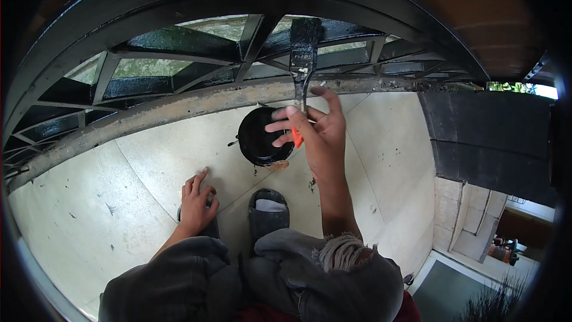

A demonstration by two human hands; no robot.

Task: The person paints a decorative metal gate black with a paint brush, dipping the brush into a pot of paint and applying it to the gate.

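Head view: the right hand (323, 134) pinches the slim, orange-tipped handle of a flat, wide paintbrush (302, 62) between thumb and fingers, its other fingers fanned apart. The paintbrush points away from the person, its black-coated bristles in front of, or touching, the glossy black metal lattice (179, 42); which, the view does not settle. Beside that hand, a round black container (253, 137) with dark contents stands on the pale tiled floor (143, 161). The left hand (198, 201), empty, hangs loosely open near the knee, index finger extended, well apart from the paintbrush.
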